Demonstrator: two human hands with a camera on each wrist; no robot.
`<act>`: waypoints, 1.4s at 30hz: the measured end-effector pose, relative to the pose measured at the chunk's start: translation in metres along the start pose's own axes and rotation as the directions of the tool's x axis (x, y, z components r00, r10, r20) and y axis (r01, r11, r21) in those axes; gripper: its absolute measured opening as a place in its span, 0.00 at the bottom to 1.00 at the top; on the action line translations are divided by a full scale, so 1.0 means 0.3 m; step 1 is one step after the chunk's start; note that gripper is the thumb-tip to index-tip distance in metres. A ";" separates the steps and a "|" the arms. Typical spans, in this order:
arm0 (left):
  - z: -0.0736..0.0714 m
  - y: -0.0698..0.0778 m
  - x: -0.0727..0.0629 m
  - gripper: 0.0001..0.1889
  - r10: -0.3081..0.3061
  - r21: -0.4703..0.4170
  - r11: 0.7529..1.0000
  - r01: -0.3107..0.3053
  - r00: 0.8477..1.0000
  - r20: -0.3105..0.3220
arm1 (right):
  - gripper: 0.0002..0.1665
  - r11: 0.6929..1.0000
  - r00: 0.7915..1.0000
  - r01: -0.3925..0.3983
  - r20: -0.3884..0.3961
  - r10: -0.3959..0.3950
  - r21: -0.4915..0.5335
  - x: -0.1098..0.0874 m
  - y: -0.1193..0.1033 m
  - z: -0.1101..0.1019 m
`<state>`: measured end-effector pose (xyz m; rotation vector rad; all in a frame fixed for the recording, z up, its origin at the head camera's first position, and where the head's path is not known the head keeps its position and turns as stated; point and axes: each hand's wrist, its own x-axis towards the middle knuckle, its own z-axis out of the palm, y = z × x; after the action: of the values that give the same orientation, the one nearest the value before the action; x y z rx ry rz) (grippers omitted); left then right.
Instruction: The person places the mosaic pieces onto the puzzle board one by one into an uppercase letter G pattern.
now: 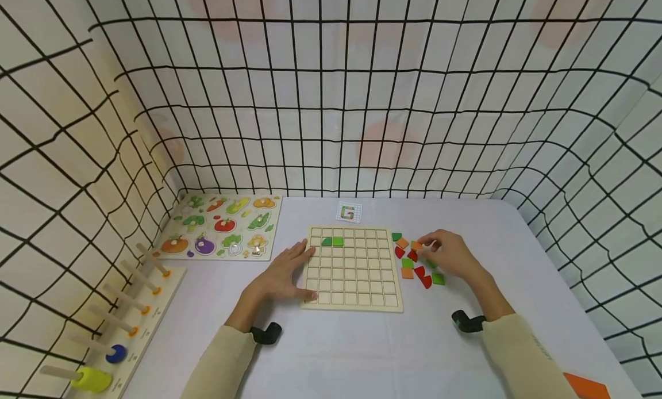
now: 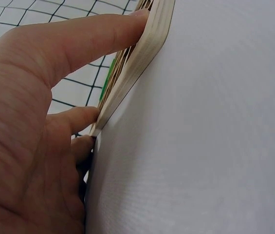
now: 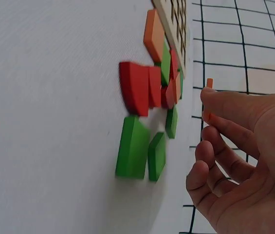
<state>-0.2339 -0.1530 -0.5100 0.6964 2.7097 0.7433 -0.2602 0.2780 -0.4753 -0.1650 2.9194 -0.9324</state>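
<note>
A wooden grid board [image 1: 357,309] lies in the middle of the table. A green square tile [image 1: 338,241] and a green tile with a rounded corner [image 1: 327,241] sit side by side in its upper left cells. My left hand [image 1: 279,277] rests along the board's left side, thumb and fingers spread and touching its edge. To the right of the board, my right hand [image 1: 455,258] pinches an orange tile [image 3: 210,83] between thumb and forefinger, above the table. Beneath and beside it lie loose red tiles [image 3: 133,87], green tiles [image 3: 133,148] and orange tiles [image 3: 153,36].
Behind the board lies a small pattern card [image 1: 349,212]. A vegetable puzzle board [image 1: 217,256] is at the back left. Along the left edge stands a peg board [image 1: 155,310] with coloured rings. An orange object [image 1: 587,386] shows at lower right. Black mesh [image 1: 320,108] surrounds the table.
</note>
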 end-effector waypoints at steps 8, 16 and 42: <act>-0.001 0.002 -0.001 0.59 -0.003 -0.010 1.000 0.003 1.000 -0.002 | 0.20 0.997 0.998 0.061 0.031 -0.062 0.037 0.040 -0.073 0.036; -0.004 0.008 -0.005 0.60 -0.001 -0.006 1.000 0.001 1.000 -0.001 | 0.18 0.988 0.990 0.121 0.056 -0.127 0.091 0.069 -0.136 0.083; -0.004 0.006 -0.002 0.59 -0.006 -0.003 1.000 0.006 1.000 0.001 | 0.17 0.967 0.970 0.203 0.104 -0.220 0.152 0.174 -0.303 0.244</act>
<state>-0.2330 -0.1524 -0.5078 0.6868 2.7077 0.7456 -0.2973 0.1561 -0.4839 -0.5143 2.7529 -1.1105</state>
